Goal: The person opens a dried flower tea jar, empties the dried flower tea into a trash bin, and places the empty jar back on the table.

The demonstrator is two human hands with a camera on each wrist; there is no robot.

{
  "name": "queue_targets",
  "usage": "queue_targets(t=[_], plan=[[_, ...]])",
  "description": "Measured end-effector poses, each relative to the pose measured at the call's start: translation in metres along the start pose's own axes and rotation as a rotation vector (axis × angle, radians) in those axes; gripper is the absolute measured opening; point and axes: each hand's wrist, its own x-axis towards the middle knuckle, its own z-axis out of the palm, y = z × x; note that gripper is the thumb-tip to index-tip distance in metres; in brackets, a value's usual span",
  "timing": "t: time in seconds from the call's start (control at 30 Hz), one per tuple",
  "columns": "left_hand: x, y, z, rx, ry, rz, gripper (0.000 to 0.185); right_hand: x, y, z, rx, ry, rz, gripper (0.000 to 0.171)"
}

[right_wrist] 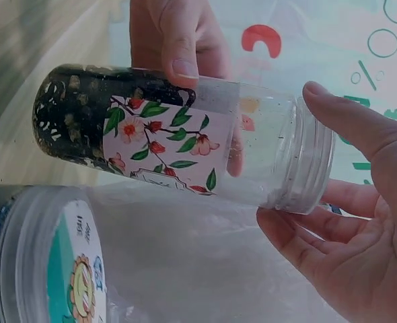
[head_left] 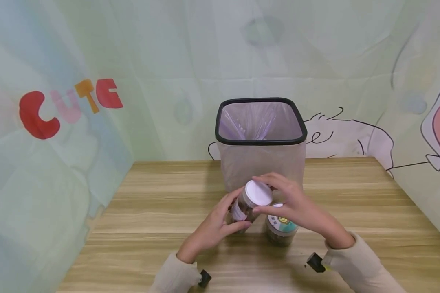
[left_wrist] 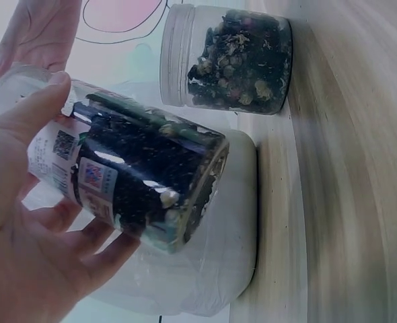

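Note:
A clear jar [head_left: 242,209] with dark dried tea in its lower part is held tilted above the table. My left hand [head_left: 217,221] grips its body, thumb on one side and fingers on the other. Around the white-topped lid [head_left: 258,193], the thumb and fingers of my right hand [head_left: 293,201] are curled. The right wrist view shows a floral label [right_wrist: 161,145] on the jar, and the left wrist view a QR code label [left_wrist: 64,145]. Just right of it stands a second, shorter jar [head_left: 281,232] of dried flowers, its lid bearing a sunflower picture [right_wrist: 83,289].
Behind the jars stands a pale bin [head_left: 262,162] with a black rim and a plastic liner [head_left: 256,122]. The wooden table [head_left: 161,203] meets printed cloth walls [head_left: 168,101] at the back and sides. Dark crumbs [head_left: 305,266] lie near my right sleeve.

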Motion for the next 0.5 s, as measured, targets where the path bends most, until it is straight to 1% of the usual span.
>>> queue_targets(t=[0.1, 0.23, 0.5], plan=[[0.001, 0.002, 0.0, -0.002, 0.004, 0.006, 0.08, -0.001, 0.0, -0.004, -0.003, -0.002, 0.003, 0.063], [0.003, 0.003, 0.002, 0.0, -0.009, 0.002, 0.079, -0.003, 0.001, -0.009, -0.006, -0.014, 0.012, 0.064], [-0.001, 0.009, 0.004, 0.025, -0.011, 0.002, 0.078, -0.004, -0.002, -0.015, -0.041, -0.057, 0.026, 0.064]])
